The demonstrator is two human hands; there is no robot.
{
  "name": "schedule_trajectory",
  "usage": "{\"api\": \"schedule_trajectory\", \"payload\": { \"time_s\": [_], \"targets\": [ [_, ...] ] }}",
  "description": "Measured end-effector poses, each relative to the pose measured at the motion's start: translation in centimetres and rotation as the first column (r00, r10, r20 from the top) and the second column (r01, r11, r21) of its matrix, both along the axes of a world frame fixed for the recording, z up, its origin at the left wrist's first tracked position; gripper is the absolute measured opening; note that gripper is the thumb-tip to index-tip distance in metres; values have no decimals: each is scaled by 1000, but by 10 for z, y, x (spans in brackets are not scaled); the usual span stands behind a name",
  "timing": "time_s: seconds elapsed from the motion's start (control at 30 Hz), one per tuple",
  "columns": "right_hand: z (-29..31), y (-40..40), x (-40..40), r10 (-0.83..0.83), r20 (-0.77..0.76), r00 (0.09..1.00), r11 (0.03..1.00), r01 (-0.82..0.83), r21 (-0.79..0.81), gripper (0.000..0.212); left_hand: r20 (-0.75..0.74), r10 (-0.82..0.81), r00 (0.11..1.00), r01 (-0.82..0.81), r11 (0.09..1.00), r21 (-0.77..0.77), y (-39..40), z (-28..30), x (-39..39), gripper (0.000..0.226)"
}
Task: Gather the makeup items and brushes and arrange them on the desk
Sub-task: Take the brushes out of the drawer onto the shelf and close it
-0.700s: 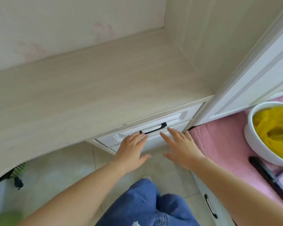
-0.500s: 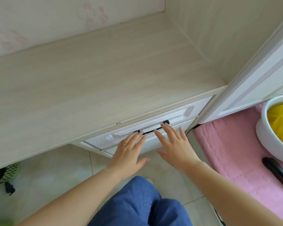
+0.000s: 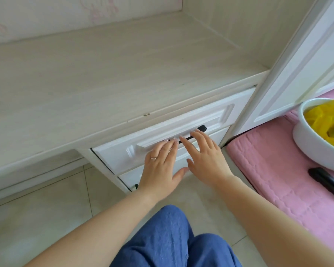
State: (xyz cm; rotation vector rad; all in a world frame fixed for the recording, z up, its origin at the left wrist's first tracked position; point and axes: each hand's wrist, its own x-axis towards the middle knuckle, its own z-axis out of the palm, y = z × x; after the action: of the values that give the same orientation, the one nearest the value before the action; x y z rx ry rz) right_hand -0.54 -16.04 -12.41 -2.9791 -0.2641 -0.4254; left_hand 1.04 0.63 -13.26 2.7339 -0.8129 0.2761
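Glossy white drawer (image 3: 181, 130) — (slim) black handle (image 3: 200, 130)

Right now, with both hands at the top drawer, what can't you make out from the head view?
- Top drawer contents: drawer is shut, front panel hides them.
- Black handle: middle covered by the left hand and right hand; grip unclear.
- Lower drawer: mostly behind both hands.
- White bowl with yellow contents: cut off by the right edge.
- Makeup items: none visible.
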Motion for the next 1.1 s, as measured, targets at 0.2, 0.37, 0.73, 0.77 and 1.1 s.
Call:
{"api": "schedule_trajectory", "payload": {
  "time_s": [0.2, 0.37, 0.73, 0.77, 1.1],
  "targets": [
    [5, 3, -34, -87, -46, 995, 996, 85, -42, 81, 35, -35, 999, 37, 997, -61, -3, -8, -23, 69],
    [9, -2, -71, -112, -146, 983, 993, 104, -62, 78, 27, -105, 994, 106, 993, -49, -2, -9, -55, 70],
    [-2, -19, -164, -86, -44, 995, 996, 84, -32, 86, 83, -207, 975, 215, 972, -99, -14, -19, -138, 64],
    [-2, -20, -171, -85, -30, 996, 996, 84, -30, 86, 84, -213, 973, 221, 970, -98, -15, -20, -143, 63],
    [-4, -27, -217, -102, -25, 994, 995, 102, -15, 80, 44, -278, 960, 281, 955, -100, -18, -18, -186, 58]
  ]
}}
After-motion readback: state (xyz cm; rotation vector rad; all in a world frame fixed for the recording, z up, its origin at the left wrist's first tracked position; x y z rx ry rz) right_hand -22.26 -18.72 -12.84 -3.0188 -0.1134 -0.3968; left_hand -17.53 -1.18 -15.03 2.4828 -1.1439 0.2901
